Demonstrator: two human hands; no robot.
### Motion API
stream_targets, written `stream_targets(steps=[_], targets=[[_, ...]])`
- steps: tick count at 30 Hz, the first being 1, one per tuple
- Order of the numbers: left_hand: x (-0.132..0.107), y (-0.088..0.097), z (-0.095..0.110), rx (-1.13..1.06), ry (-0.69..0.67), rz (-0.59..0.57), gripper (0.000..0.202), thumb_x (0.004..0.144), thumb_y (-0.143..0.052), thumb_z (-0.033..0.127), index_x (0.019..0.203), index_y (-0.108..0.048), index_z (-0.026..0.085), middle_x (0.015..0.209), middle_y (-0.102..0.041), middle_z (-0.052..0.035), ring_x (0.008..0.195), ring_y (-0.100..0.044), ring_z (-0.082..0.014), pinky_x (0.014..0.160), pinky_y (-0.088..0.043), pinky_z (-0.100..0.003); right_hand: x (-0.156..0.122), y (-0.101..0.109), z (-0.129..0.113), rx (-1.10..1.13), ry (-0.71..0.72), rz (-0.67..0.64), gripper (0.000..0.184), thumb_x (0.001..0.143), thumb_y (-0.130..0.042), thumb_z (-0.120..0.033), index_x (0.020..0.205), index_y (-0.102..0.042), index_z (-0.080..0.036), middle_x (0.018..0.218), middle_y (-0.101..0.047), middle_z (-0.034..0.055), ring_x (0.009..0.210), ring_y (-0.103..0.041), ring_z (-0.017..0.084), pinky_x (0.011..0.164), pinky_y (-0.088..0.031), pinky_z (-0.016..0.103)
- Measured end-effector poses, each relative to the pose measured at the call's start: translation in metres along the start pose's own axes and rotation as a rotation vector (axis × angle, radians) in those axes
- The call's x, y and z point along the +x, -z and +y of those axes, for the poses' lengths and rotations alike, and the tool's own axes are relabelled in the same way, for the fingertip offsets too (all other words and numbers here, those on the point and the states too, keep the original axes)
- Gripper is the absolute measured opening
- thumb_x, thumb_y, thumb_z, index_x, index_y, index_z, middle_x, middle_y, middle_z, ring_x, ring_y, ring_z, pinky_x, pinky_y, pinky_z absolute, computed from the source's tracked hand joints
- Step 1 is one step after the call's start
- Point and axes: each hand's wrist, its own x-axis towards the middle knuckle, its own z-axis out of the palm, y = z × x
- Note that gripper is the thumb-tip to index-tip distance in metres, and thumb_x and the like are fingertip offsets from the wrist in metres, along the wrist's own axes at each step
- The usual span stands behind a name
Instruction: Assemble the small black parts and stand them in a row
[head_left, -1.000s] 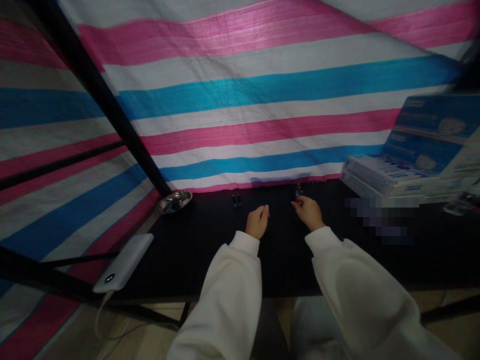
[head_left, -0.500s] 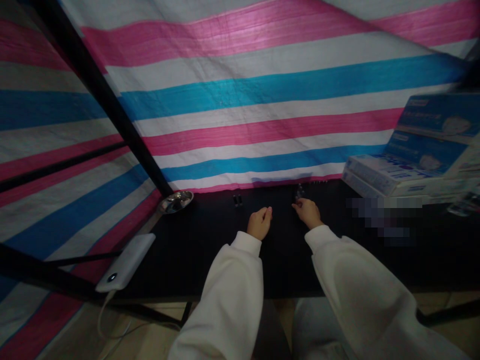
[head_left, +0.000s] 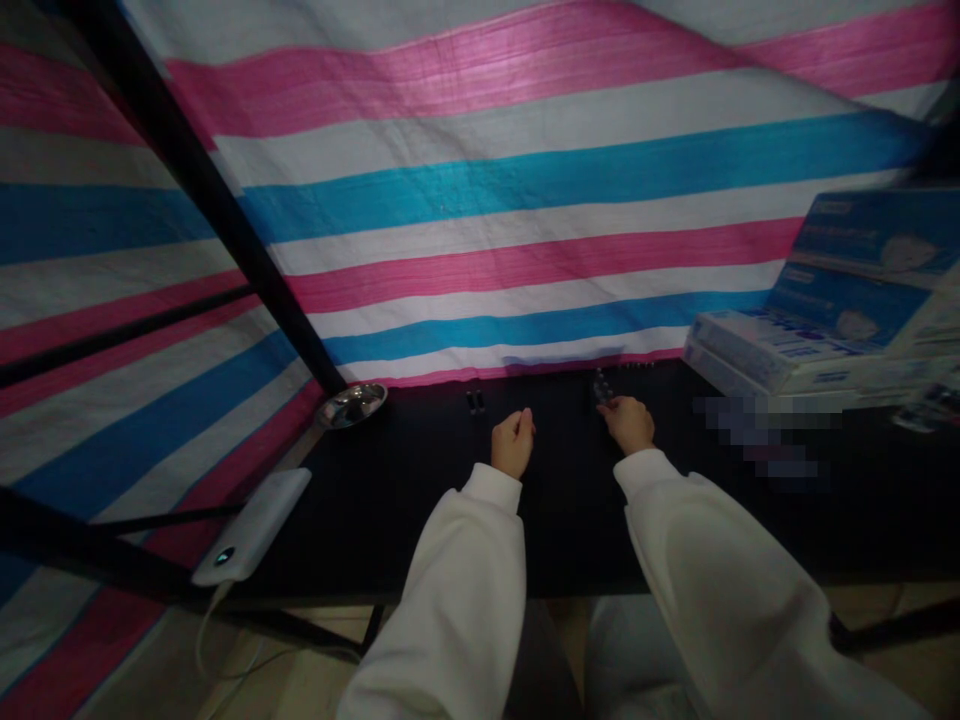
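My left hand [head_left: 513, 445] is closed above the middle of the black table [head_left: 390, 500], the thumb pressed against curled fingers. Whatever those fingers may hold is hidden. My right hand [head_left: 630, 424] is farther right, its fingertips pinched together at the near end of a small cluster of dark, shiny pieces [head_left: 601, 384]. I cannot make out what is in that pinch. Two small black cylinder-like pieces [head_left: 475, 402] stand side by side beyond my left hand, apart from it.
A shiny metal dish [head_left: 352, 406] lies at the back left corner. A white power bank [head_left: 255, 525] with a cable rests on the left edge. Blue and white boxes [head_left: 795, 350] are stacked at the right. Several tiny pieces [head_left: 640, 365] line the back edge. Striped sheeting [head_left: 480, 270] hangs behind.
My right hand has moved slightly right and back toward me, uncovering more of the dark cluster. My left hand has shifted a little left, still closed.
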Motion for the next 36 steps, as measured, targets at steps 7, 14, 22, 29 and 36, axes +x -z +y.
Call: stream_targets(steps=[7, 14, 22, 29, 36], targets=[[0.001, 0.001, -0.001, -0.054, 0.043, 0.051, 0.042, 0.081, -0.03, 0.047, 0.057, -0.045, 0.016, 0.042, -0.039, 0.0046, 0.041, -0.039, -0.0072, 0.046, -0.031, -0.02, 0.0, 0.0, -0.001, -0.038, 0.009, -0.024, 0.029, 0.073, -0.051, -0.043, 0.086, -0.064, -0.021, 0.085, -0.064, 0.0098, 0.083, -0.059, 0.023, 0.065, -0.042, 0.029], [0.007, 0.016, 0.002, 0.221, -0.035, 0.161, 0.03, 0.081, -0.035, 0.041, 0.07, -0.051, 0.018, 0.058, -0.051, 0.0008, 0.056, -0.049, -0.0105, 0.057, -0.036, -0.022, -0.009, 0.009, -0.001, -0.069, 0.012, -0.073, 0.035, 0.071, -0.053, -0.042, 0.092, -0.06, -0.015, 0.092, -0.06, 0.014, 0.088, -0.057, 0.025, 0.068, -0.041, 0.031], [0.057, 0.081, -0.008, 0.761, -0.098, 0.181, 0.035, 0.072, -0.051, 0.027, 0.107, -0.049, 0.019, 0.115, -0.046, -0.011, 0.108, -0.038, -0.0256, 0.088, -0.031, -0.039, -0.026, 0.024, -0.009, 0.075, -0.001, 0.174, 0.029, 0.076, -0.045, -0.027, 0.101, -0.044, -0.014, 0.094, -0.056, 0.011, 0.082, -0.056, 0.02, 0.066, -0.038, 0.028], [0.077, 0.086, -0.046, 0.859, -0.013, -0.006, 0.042, 0.066, -0.059, 0.039, 0.105, -0.053, 0.026, 0.129, -0.034, -0.0081, 0.119, -0.022, -0.03, 0.089, -0.026, -0.046, -0.029, 0.026, -0.012, 0.214, 0.097, 0.385, 0.025, 0.076, -0.037, -0.023, 0.1, -0.042, -0.015, 0.09, -0.054, 0.0073, 0.078, -0.054, 0.017, 0.064, -0.035, 0.026], [0.079, 0.071, -0.048, 0.805, -0.026, 0.055, 0.015, 0.07, -0.057, 0.032, 0.082, -0.062, 0.024, 0.119, -0.045, -0.0053, 0.115, -0.028, -0.0263, 0.087, -0.023, -0.046, -0.027, 0.026, -0.012, 0.265, 0.14, 0.433, 0.025, 0.076, -0.037, -0.023, 0.099, -0.042, -0.016, 0.086, -0.054, 0.0065, 0.078, -0.053, 0.017, 0.066, -0.036, 0.026]])
